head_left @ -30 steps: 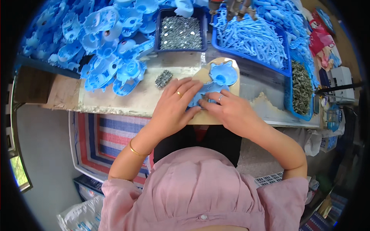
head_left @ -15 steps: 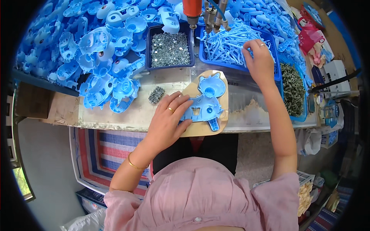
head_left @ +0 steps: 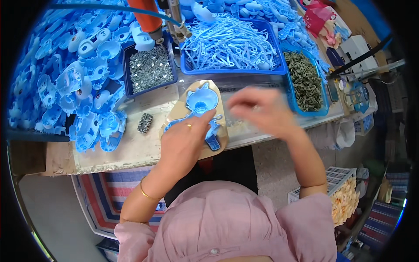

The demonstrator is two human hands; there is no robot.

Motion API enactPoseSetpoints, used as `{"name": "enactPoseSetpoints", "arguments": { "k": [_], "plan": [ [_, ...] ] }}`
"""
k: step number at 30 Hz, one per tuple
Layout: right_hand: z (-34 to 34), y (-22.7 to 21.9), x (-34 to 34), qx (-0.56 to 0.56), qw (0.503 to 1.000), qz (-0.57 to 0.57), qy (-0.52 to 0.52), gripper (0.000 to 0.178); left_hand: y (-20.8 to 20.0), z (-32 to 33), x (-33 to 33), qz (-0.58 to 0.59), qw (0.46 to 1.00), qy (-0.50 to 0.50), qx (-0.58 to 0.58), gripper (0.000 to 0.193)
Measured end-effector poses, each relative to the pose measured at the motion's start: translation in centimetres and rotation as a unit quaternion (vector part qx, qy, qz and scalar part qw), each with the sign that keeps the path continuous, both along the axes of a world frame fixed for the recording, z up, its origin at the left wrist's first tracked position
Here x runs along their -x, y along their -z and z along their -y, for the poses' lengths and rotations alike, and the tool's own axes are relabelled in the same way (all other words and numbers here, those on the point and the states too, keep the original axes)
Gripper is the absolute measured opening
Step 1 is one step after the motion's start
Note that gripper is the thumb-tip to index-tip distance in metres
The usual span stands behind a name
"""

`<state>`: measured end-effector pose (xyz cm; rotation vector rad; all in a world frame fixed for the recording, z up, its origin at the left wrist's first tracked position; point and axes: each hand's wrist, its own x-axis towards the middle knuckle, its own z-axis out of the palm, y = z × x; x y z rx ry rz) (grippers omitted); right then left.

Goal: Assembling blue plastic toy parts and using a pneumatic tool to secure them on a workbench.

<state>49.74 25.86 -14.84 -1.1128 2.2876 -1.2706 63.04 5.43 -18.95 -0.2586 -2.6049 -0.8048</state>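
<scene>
A light blue animal-shaped plastic shell lies hollow side up on a tan shaped board. Over the shell's lower half is my left hand, its fingers closed at the shell's right side. By its fingertips shows a small blue ring-ended link; the rest of that link is hidden. My right hand hovers right of the board, smeared by motion, so whatever it may hold does not show. Behind it stands a blue basket heaped with blue ring-ended links.
A dark blue tray holds small metal screws. At the right, a blue tray contains metal clips. A clump of metal pieces lies left of the board. Blue shells pile up at the left. An orange power driver hangs overhead.
My right hand has left the basket of links and come nearer the board. My left hand has shifted over the shell, its fingers now drawn together. The whole view has swung rightward.
</scene>
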Motion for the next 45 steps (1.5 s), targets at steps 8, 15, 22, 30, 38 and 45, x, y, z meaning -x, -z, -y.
{"name": "enactPoseSetpoints", "arguments": {
  "k": [8,15,22,30,38,45],
  "plan": [
    [-14.0,4.1,12.8,-0.198,0.830,-0.378,0.358,0.031,-0.4,-0.6,0.1,0.042,0.986,0.017,-0.159,0.027],
    [-17.0,3.2,14.8,-0.069,0.900,-0.131,0.410,0.029,0.1,-0.4,-0.2,0.069,0.982,0.010,-0.177,0.024],
    [-13.6,-0.1,11.1,0.094,0.930,0.081,0.346,0.017,-0.7,0.0,-0.3,0.158,0.949,0.006,-0.273,0.021],
    [0.4,0.1,0.1,0.000,0.945,0.326,0.006,0.017,-0.6,-0.1,-0.2,0.212,0.866,0.029,-0.451,0.019],
    [3.0,0.0,-1.4,-0.042,0.945,0.324,-0.014,0.021,0.5,0.1,-0.7,0.191,0.887,0.018,-0.420,0.021],
    [3.4,-0.6,-2.9,-0.091,0.973,0.209,0.021,0.023,1.0,0.0,-0.9,0.076,0.978,-0.034,-0.193,0.021]
  ]
}}
